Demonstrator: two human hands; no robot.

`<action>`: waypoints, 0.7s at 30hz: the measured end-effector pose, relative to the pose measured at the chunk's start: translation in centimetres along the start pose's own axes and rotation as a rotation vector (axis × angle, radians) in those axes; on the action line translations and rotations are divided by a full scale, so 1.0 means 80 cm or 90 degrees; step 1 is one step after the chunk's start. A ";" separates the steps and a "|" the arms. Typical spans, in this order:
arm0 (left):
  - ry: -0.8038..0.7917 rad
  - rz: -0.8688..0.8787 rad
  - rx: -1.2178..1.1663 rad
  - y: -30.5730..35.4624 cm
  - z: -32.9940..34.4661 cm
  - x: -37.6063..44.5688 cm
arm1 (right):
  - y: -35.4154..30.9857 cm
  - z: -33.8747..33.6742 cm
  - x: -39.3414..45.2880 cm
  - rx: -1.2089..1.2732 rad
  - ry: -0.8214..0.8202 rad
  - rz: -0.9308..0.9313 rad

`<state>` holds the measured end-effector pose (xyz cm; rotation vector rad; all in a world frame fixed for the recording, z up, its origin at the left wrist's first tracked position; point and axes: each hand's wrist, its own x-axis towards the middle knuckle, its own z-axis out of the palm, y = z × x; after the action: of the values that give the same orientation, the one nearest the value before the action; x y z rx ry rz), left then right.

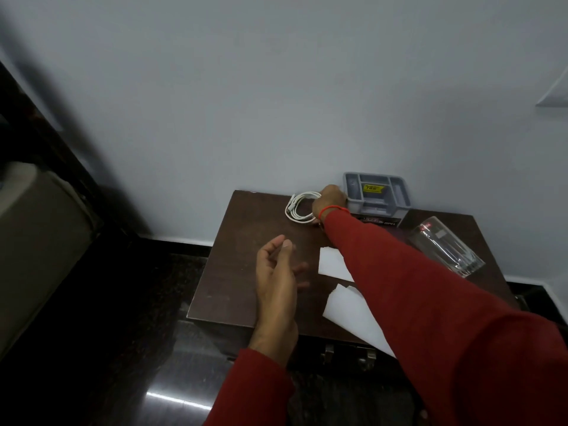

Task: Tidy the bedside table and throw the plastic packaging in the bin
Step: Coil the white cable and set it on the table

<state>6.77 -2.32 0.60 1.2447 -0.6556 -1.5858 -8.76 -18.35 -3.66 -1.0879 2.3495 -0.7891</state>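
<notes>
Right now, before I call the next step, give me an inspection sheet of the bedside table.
Surface: dark wooden bedside table, against a pale wall.
Job's things: two white sheets lying flat, partly under the right arm; whether they are the packaging cannot be told. No bin seen.
Clutter: grey compartment tray on a box at the back; clear glass lying on its side.
Hands: right hand on the cable coil, fingers hidden; left hand relaxed, empty, above the table.
Cables: white cable, coiled.
Surroundings: dark glossy floor; furniture at left.
</notes>
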 end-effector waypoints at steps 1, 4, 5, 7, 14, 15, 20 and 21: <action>-0.002 -0.004 0.000 0.000 0.000 0.000 | 0.002 0.001 0.001 -0.010 0.004 -0.001; -0.010 -0.011 0.009 0.001 0.001 -0.002 | 0.005 0.004 0.000 -0.041 0.005 0.001; -0.014 -0.012 0.013 0.001 0.001 -0.003 | 0.005 0.005 0.000 -0.052 0.004 -0.001; -0.024 -0.015 0.021 0.001 0.002 -0.004 | 0.006 0.006 -0.001 -0.080 -0.001 -0.010; -0.045 -0.033 0.030 0.002 0.006 -0.010 | 0.009 0.010 -0.006 -0.145 -0.004 -0.061; -0.047 -0.034 0.029 0.002 0.006 -0.010 | 0.009 0.010 -0.006 -0.145 -0.003 -0.068; -0.050 -0.032 0.030 0.002 0.006 -0.009 | 0.010 0.014 -0.012 -0.127 0.021 -0.108; -0.051 -0.031 0.031 0.003 0.006 -0.009 | 0.011 0.015 -0.013 -0.129 0.027 -0.117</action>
<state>6.37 -1.85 1.21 1.2455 -0.7230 -1.6767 -7.89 -17.47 -4.99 -1.3998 2.4313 -0.6527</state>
